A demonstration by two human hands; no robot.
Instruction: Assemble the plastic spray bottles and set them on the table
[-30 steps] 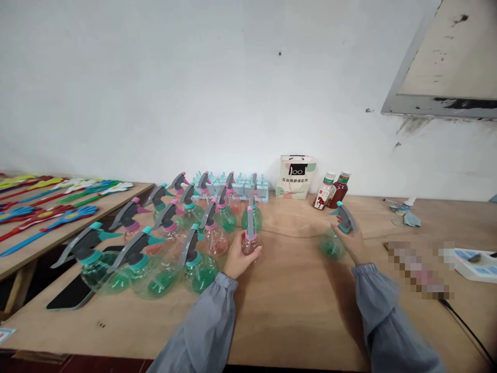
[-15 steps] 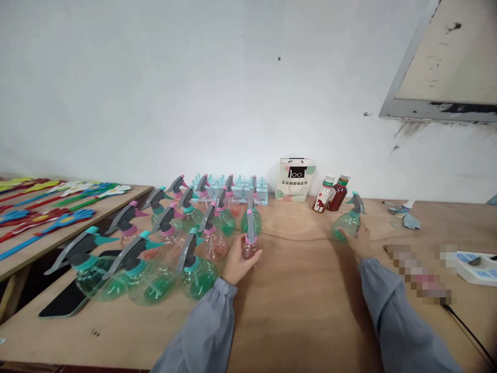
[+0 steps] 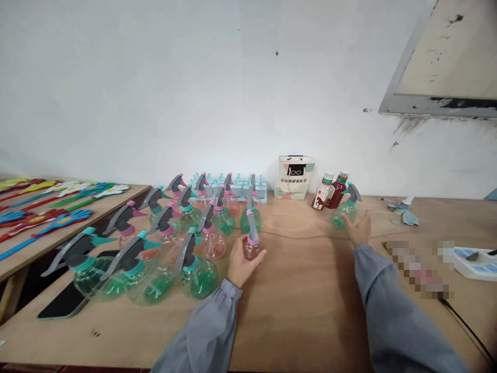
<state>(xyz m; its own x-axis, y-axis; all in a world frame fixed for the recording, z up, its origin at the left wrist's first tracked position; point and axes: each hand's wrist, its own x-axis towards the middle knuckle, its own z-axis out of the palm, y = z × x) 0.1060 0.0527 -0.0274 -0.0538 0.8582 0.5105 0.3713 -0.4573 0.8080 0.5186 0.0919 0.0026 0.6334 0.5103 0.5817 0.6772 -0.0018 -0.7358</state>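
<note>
A pink-collared spray bottle is grasped upright by the left hand at a wooden table. At its two o'clock, a green spray bottle stands beside the right hand, fingers spread and released, any contact unclear. Other spray bottles crowd nine o'clock; a paper bag stands at one.

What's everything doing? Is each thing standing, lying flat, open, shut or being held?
Left hand: gripping
Pink-collared spray bottle: held in left hand
Right hand: open
Green spray bottle: standing, beside right hand
Other spray bottles: standing
Smartphone: lying flat, partly hidden
Paper bag: standing
Two red-brown bottles: capped, standing
Ice-pop molds: standing
Hand clappers: lying flat
</note>
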